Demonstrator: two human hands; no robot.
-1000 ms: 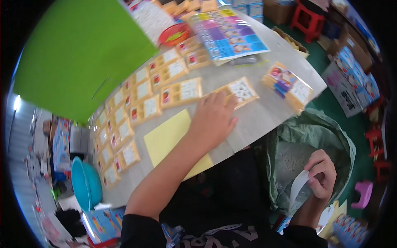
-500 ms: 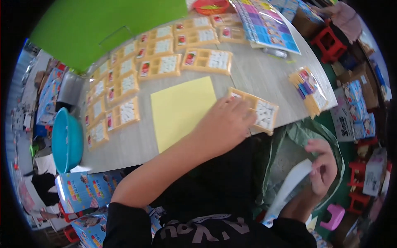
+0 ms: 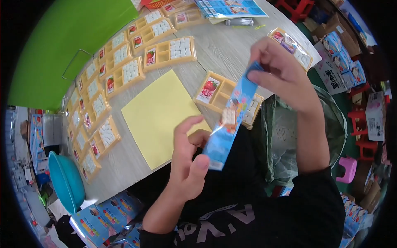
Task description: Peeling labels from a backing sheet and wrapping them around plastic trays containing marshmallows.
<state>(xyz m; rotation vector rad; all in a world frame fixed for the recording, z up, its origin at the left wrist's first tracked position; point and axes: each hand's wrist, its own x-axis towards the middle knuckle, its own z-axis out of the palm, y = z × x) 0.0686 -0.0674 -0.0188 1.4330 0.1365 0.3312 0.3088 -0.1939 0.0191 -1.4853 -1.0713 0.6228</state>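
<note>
Grey table (image 3: pixel 231 49) strewn with yellow trays (image 3: pixel 124 74) of white pieces, yellow sheet (image 3: pixel 159 113) at centre, both hands pinching a long blue packet (image 3: pixel 229 120) mid-frame, right hand (image 3: pixel 277 70) at its top, left hand (image 3: pixel 190 159) at its bottom, one tray (image 3: pixel 217 93) behind it

A small packing workshop, seen from above. A pale wood-grain counter (image 3: pixel 223 49) holds rows of identical yellow compartment trays (image 3: pixel 124 74) filled with small white pieces (each with a fruit picture card). Stacked printed cartons (image 3: pixel 345 62) crowd the floor at right beside red plastic stools (image 3: pixel 362 124), and a teal basin (image 3: pixel 66 182) sits at left.
</note>
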